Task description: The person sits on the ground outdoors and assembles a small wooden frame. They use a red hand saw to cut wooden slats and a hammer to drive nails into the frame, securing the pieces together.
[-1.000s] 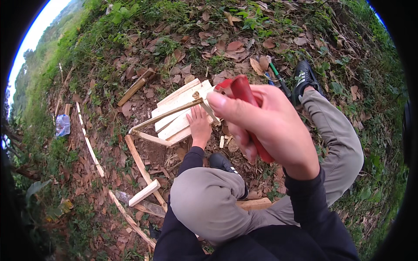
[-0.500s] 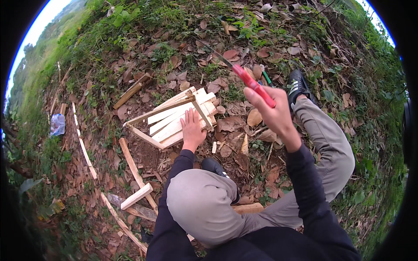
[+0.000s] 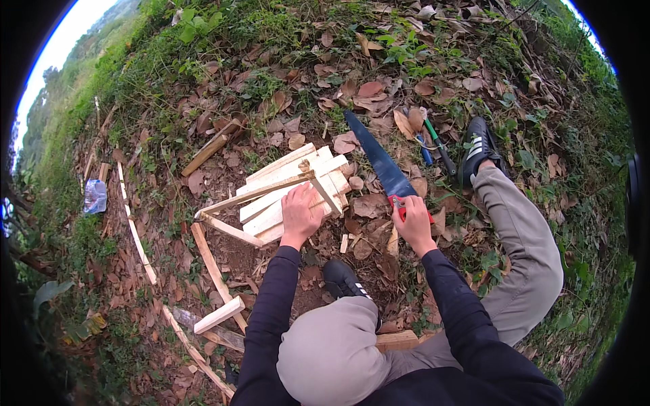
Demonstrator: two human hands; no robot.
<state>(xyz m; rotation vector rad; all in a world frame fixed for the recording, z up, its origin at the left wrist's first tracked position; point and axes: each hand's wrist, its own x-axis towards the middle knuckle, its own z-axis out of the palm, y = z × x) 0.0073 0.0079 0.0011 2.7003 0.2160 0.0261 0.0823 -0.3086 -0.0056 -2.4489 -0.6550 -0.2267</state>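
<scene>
A hand saw lies with its broad dark blade flat over the leaf litter, pointing away from me. My right hand is closed around its red handle. On the left, my left hand rests on a fanned pile of pale wooden planks, its fingers slightly bent and apart. A frame of thin wooden strips sits over this pile, with one strip just beyond my left fingertips.
Beside my right shoe are a green-handled tool and a small blue object. A short wood block lies across a longer strip at left. Farther out are split timber and a clear plastic bag.
My right hand has come down with the saw, whose blade now lies broadside on the ground. My left hand stays on the planks, its fingers more bent.
</scene>
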